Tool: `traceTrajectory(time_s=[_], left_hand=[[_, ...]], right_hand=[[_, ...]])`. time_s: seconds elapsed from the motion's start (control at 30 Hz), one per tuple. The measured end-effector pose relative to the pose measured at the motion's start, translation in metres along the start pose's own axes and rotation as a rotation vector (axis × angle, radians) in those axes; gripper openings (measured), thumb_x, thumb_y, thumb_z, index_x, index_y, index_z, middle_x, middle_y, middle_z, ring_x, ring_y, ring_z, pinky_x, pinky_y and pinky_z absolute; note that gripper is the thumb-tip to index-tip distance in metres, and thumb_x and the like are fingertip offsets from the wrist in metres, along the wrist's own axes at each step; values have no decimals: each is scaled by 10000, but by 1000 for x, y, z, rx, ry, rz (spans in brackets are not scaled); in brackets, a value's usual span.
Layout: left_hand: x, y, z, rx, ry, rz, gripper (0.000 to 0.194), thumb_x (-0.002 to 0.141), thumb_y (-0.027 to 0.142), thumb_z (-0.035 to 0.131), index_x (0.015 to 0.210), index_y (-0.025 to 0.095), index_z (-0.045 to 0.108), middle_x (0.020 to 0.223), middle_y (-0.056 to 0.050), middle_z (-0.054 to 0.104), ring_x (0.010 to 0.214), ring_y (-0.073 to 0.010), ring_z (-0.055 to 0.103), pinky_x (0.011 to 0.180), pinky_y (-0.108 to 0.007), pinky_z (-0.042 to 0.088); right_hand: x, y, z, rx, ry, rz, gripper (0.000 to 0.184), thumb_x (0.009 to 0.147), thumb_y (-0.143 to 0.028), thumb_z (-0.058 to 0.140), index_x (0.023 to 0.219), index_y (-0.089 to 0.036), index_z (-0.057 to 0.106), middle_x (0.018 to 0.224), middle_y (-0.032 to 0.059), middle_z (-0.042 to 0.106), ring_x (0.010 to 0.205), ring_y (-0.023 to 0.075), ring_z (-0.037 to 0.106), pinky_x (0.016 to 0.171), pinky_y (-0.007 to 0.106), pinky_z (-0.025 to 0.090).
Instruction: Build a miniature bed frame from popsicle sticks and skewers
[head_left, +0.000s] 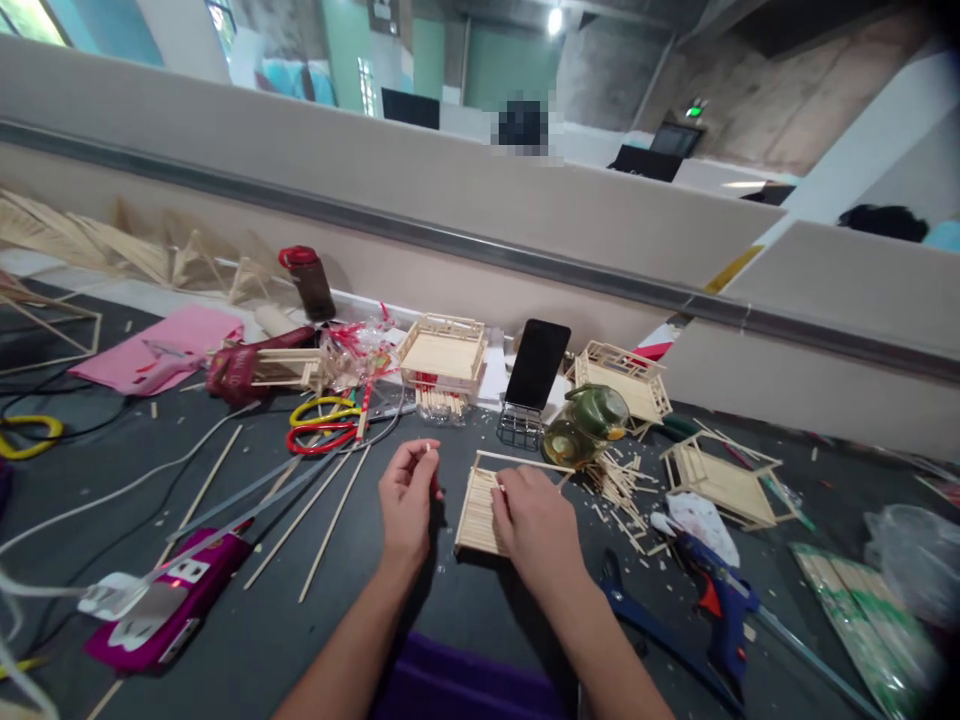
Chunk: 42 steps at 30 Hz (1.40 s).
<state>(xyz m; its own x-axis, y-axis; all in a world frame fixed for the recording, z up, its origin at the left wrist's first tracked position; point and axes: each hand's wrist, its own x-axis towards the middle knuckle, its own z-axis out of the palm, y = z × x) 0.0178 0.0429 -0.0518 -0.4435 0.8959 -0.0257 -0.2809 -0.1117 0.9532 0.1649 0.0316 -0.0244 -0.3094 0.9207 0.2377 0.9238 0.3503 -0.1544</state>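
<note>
My left hand (407, 492) is raised over the dark table, thumb and fingertips pinched together. Something pale and tiny shows at the fingertips, too small to name. To its right, my right hand (536, 520) reaches over a small wooden stick model (480, 515), its fingers curled and gripping at the slatted surface; the hand covers the model's right part. The model is a flat panel of thin sticks laid side by side, with a longer stick rail along its far edge. Short cut sticks (619, 490) lie scattered just beyond my right hand.
A glue gun (720, 600) and dark blue-handled tool (660, 625) lie right. A phone (538, 365) stands in a wire holder, beside a green-lidded jar (592, 420). Scissors (322, 437), long sticks (334, 525) and a purple power strip (169, 600) lie left. Finished-looking stick models (444, 352) stand behind.
</note>
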Motion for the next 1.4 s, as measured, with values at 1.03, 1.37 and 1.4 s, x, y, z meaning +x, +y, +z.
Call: traceTrajectory(time_s=[1.03, 1.37, 1.4], left_hand=[[-71, 32, -17, -149, -585, -671, 255, 790, 388, 675, 840, 144, 623, 708, -43, 648, 570, -145, 622, 476, -235, 500], [-79, 25, -37, -145, -588, -829, 335, 622, 229, 856, 888, 83, 715, 702, -64, 700, 573, -105, 648, 542, -183, 535], [-78, 25, -37, -153, -548, -812, 345, 630, 219, 854, 917, 85, 719, 707, -57, 698, 576, -97, 645, 551, -177, 538]], right_hand=[[-63, 3, -40, 249, 70, -342, 229, 989, -219, 386, 1057, -201, 604, 972, 74, 611, 834, 154, 591, 691, 227, 423], [-65, 10, -38, 429, 49, -265, 253, 964, -175, 423, 946, -205, 673, 877, 43, 638, 780, 123, 593, 686, 191, 429], [-58, 13, -37, 412, 63, -155, 235, 956, -183, 447, 934, -205, 679, 883, 43, 636, 807, 130, 596, 714, 197, 431]])
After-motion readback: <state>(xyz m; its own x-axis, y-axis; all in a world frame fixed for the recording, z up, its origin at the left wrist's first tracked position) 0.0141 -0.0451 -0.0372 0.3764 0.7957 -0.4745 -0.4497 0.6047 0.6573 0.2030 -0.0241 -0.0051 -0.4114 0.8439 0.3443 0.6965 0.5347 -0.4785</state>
